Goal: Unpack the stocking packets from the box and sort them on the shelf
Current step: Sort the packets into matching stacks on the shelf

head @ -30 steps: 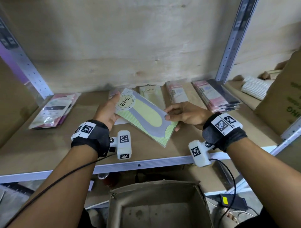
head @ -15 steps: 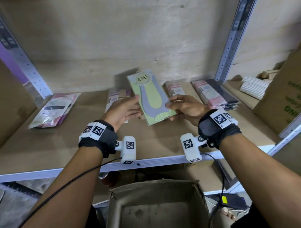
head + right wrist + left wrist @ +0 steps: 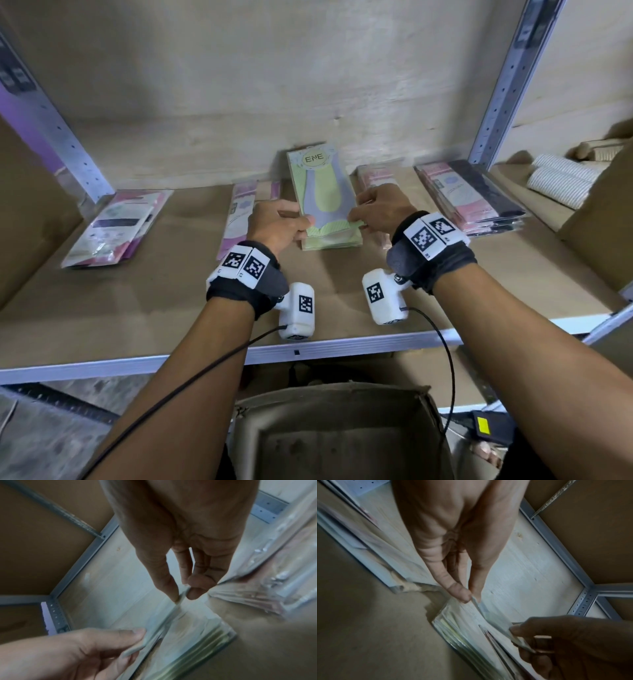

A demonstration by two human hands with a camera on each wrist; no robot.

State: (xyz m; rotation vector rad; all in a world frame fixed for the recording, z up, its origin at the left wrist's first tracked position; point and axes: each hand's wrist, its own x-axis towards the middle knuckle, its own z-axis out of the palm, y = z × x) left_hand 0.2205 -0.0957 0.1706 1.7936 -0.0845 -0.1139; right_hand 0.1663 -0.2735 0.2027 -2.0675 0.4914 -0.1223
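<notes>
A green and grey stocking packet (image 3: 323, 190) marked ENE is held tilted over a stack of like green packets (image 3: 332, 241) at the middle back of the shelf (image 3: 342, 294). My left hand (image 3: 279, 226) pinches its near left edge between thumb and fingers (image 3: 462, 593). My right hand (image 3: 380, 209) pinches the near right edge with thumb and fingers (image 3: 195, 593). The packet's edge (image 3: 494, 620) runs between both hands in the wrist views, above the stack (image 3: 193, 639). The open cardboard box (image 3: 339, 431) stands below the shelf edge, its visible inside bare.
Pink packets lie in piles: far left (image 3: 116, 226), just left of the green stack (image 3: 239, 212), behind my right hand (image 3: 375, 173), and a taller pile at right (image 3: 469, 198). Rolled white cloths (image 3: 561, 178) and a brown carton (image 3: 606, 219) sit right of the metal upright (image 3: 500, 92).
Both hands carried the green packet from near the shelf front toward the back and turned it lengthwise; it now hangs just over the green stack, lower than half a second ago.
</notes>
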